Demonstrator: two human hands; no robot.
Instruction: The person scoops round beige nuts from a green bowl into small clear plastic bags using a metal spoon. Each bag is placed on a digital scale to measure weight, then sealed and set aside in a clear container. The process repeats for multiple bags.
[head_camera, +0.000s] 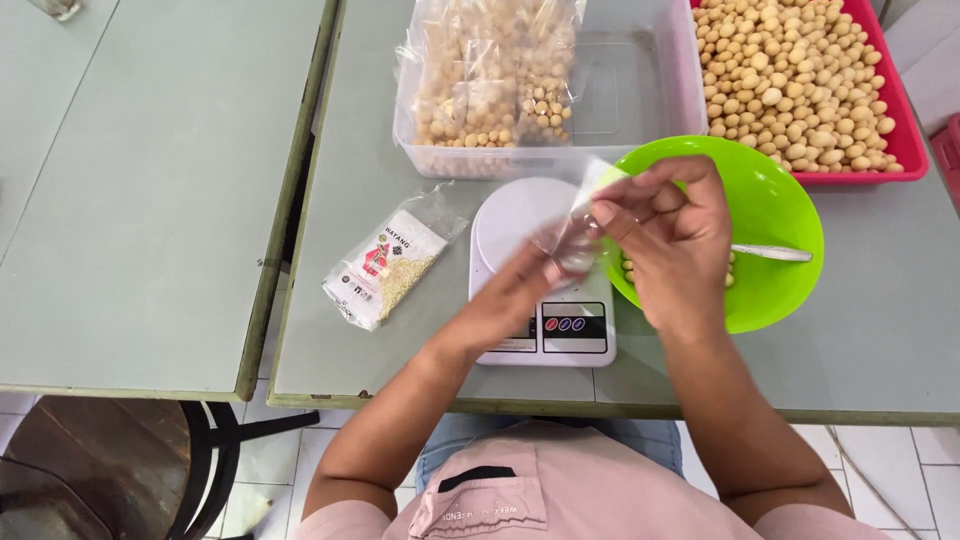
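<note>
Both hands hold a small clear plastic bag (578, 225) above a white digital kitchen scale (520, 225). My left hand (525, 290) is blurred and pinches the bag's lower edge over the scale. My right hand (668, 235) grips the bag's upper edge, fingers curled, above the rim of a bright green bowl (775, 200). The bowl holds a few round beige balls (630, 270) and a metal spoon (772, 253). Whether the bag has anything inside cannot be seen.
A clear plastic tub (640, 90) at the back holds filled bags of beige balls (495, 80). A red tray (905, 110) heaped with loose balls stands at the back right. A small printed packet (385, 265) lies left of the scale. A second table (150, 190) adjoins on the left.
</note>
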